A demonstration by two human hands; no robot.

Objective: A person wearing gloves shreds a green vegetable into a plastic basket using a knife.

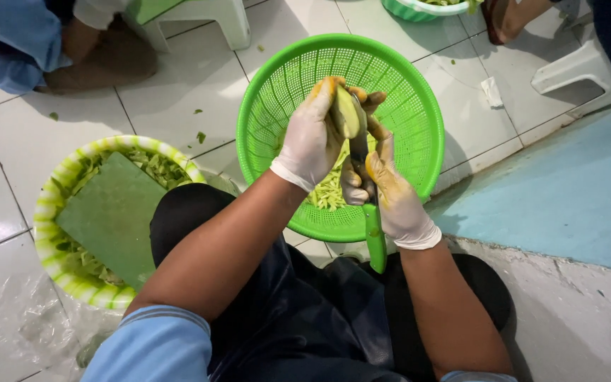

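Observation:
My left hand point(310, 138), in a white glove stained yellow, grips a pale yellow-green fruit piece point(346, 113) above a bright green perforated basket point(419, 120). My right hand point(390, 194), also gloved, holds a knife with a green handle point(374, 240); its blade rests against the fruit. Thin pale green shreds point(328, 191) lie in the basket under my hands.
A green-and-white striped bowl point(51, 205) at the left holds green peelings and a green cutting board point(111, 216). Another person sits at the top left beside a white stool point(206, 18). A second stool point(574, 67) and someone's foot are at top right. A blue mat point(574, 191) lies right.

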